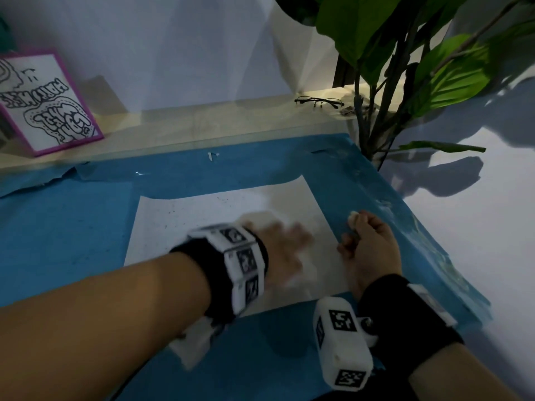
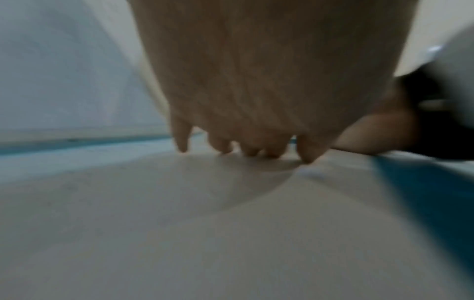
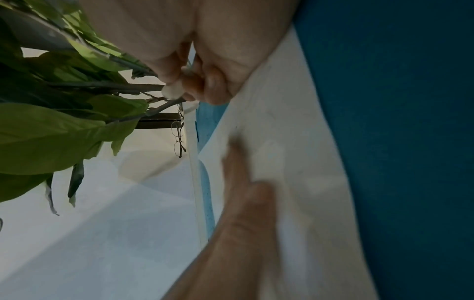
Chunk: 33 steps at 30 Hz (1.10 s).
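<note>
A white sheet of paper (image 1: 202,224) lies on a blue mat (image 1: 63,227), specked with dark crumbs. My left hand (image 1: 286,250) lies flat on the sheet's right half, fingers straight and blurred with motion; in the left wrist view its fingertips (image 2: 307,158) touch the paper (image 2: 179,223). My right hand (image 1: 367,244) rests at the sheet's right edge, curled round a small white eraser (image 1: 353,218). In the right wrist view the eraser (image 3: 172,92) sticks out between thumb and fingers, and the left hand (image 3: 246,182) lies blurred on the paper (image 3: 295,142).
A purple-framed black-and-white drawing (image 1: 46,102) leans on the pale ledge at back left. Eyeglasses (image 1: 318,101) lie on that ledge at back right, beside a leafy plant (image 1: 405,62). The mat's right edge (image 1: 428,235) drops off to a pale floor.
</note>
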Tool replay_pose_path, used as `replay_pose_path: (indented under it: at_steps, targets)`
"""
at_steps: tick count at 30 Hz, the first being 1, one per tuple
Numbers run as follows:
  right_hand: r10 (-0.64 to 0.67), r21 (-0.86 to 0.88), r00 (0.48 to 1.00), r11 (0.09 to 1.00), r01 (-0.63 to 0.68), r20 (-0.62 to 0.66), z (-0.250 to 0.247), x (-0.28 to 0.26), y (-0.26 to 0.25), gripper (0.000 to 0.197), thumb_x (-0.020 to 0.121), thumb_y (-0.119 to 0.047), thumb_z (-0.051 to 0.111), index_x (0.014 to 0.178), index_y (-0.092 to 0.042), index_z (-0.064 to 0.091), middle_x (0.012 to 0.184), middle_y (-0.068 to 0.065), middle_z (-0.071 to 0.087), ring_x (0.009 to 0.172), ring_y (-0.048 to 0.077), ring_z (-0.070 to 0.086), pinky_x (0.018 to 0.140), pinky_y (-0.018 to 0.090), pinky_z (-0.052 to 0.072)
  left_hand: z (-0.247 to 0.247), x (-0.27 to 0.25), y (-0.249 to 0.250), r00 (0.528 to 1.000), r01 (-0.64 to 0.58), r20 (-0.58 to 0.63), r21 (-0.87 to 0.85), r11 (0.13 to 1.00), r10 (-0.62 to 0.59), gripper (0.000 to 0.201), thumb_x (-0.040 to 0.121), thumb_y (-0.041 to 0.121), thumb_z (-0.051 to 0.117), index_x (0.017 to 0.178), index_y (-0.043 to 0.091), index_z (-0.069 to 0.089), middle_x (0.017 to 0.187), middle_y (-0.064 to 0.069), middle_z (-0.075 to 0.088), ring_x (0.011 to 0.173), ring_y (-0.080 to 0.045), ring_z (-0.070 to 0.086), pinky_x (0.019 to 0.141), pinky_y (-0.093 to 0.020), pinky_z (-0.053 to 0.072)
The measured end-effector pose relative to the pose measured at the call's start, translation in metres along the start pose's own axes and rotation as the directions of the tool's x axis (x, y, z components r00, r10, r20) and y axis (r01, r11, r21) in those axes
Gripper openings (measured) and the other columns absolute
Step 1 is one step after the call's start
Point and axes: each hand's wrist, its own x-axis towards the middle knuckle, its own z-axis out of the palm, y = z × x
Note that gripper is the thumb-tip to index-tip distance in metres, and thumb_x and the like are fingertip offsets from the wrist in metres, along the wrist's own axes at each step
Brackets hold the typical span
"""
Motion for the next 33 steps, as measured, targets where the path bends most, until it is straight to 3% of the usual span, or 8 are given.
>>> replay_pose_path:
  at_steps: [2, 7, 12, 15, 18, 23, 28, 33]
  targets:
    - [0.009, -0.013, 1.000, 1.000, -0.009, -0.003, 0.000, -0.001, -0.001, 0.017, 0.097, -0.013, 0.047, 0.081, -0.020, 0.048, 0.074, -0.003, 0.048, 0.044, 0.007, 0.035, 0.038, 0.015, 0.034, -0.009, 0.007, -0.009, 0.982, 0.190, -0.016, 0.000, 0.982, -0.190, 0.063, 0.100, 0.049, 0.021, 0.153, 0.022, -0.001, 0.160, 0.001, -0.010, 0.147, -0.022, -0.002, 0.116, -0.047, 0.007]
    - [-0.014, 0.012, 1.000, 1.000, 0.014, 0.002, -0.001, 0.000, 0.001, 0.013, 0.096, -0.013, 0.049, 0.086, -0.020, 0.050, 0.074, -0.004, 0.054, 0.042, 0.004, 0.040, 0.037, 0.015, 0.034, -0.007, -0.012, 0.037, 0.951, -0.308, 0.016, 0.026, 0.951, 0.307, 0.060, 0.100, 0.039, 0.016, 0.153, 0.015, 0.004, 0.160, -0.006, 0.002, 0.146, -0.022, 0.008, 0.116, -0.045, 0.016]
    - [-0.037, -0.063, 0.997, 0.997, 0.041, 0.068, -0.003, 0.000, 0.002, 0.011, 0.092, -0.007, 0.056, 0.086, -0.015, 0.057, 0.074, 0.000, 0.055, 0.045, 0.006, 0.049, 0.043, 0.019, 0.040, -0.021, 0.015, -0.021, 0.925, 0.376, 0.058, 0.004, 0.927, -0.375, 0.073, 0.097, 0.058, 0.023, 0.153, 0.016, 0.001, 0.160, -0.006, -0.009, 0.147, -0.028, -0.004, 0.117, -0.050, 0.008]
    - [-0.046, -0.085, 0.998, 0.995, 0.050, 0.052, -0.003, 0.002, 0.003, 0.010, 0.091, -0.007, 0.058, 0.085, -0.015, 0.059, 0.070, 0.000, 0.058, 0.050, 0.009, 0.053, 0.047, 0.022, 0.042, -0.026, 0.010, 0.007, 1.000, 0.021, 0.007, 0.058, 0.998, -0.022, 0.072, 0.096, 0.060, 0.015, 0.153, 0.016, 0.001, 0.160, -0.007, -0.012, 0.147, -0.024, -0.005, 0.117, -0.047, 0.008]
    - [-0.054, -0.080, 0.998, 0.995, 0.057, 0.031, -0.004, 0.001, 0.004, 0.011, 0.089, -0.008, 0.060, 0.083, -0.017, 0.059, 0.059, -0.004, 0.055, 0.043, 0.007, 0.048, 0.044, 0.022, 0.039, -0.010, -0.004, 0.032, 0.954, -0.273, 0.118, -0.024, 0.962, 0.274, 0.067, 0.098, 0.058, 0.017, 0.151, 0.029, -0.009, 0.160, 0.002, -0.014, 0.146, -0.017, -0.004, 0.117, -0.048, 0.009]
    - [-0.054, -0.108, 0.996, 0.992, 0.062, 0.076, -0.004, -0.001, 0.003, 0.009, 0.089, -0.007, 0.061, 0.083, -0.015, 0.059, 0.064, -0.003, 0.055, 0.047, 0.008, 0.047, 0.048, 0.023, 0.039, -0.019, 0.024, -0.018, 0.918, 0.397, 0.031, -0.074, 0.915, -0.396, 0.067, 0.099, 0.053, 0.028, 0.153, 0.020, 0.005, 0.160, -0.004, -0.009, 0.147, -0.027, -0.002, 0.116, -0.050, 0.009]
    - [-0.048, -0.089, 0.997, 0.995, 0.052, 0.056, -0.005, 0.001, 0.007, 0.006, 0.088, -0.010, 0.062, 0.085, -0.014, 0.061, 0.065, 0.004, 0.057, 0.052, 0.017, 0.049, 0.053, 0.030, 0.043, -0.020, 0.017, 0.032, 0.972, -0.234, -0.033, -0.079, 0.969, 0.232, 0.057, 0.102, 0.042, 0.029, 0.153, 0.025, 0.010, 0.160, -0.002, 0.000, 0.145, -0.020, 0.008, 0.114, -0.048, 0.019]
    - [-0.054, -0.139, 0.997, 0.988, 0.061, 0.055, -0.005, -0.001, 0.005, 0.007, 0.088, -0.007, 0.063, 0.084, -0.013, 0.062, 0.066, 0.000, 0.057, 0.050, 0.009, 0.051, 0.048, 0.021, 0.042, -0.024, 0.039, -0.009, 0.926, 0.371, -0.037, -0.085, 0.925, -0.375, 0.069, 0.098, 0.054, 0.028, 0.153, 0.020, 0.004, 0.160, -0.003, -0.005, 0.146, -0.029, 0.000, 0.113, -0.057, 0.014]
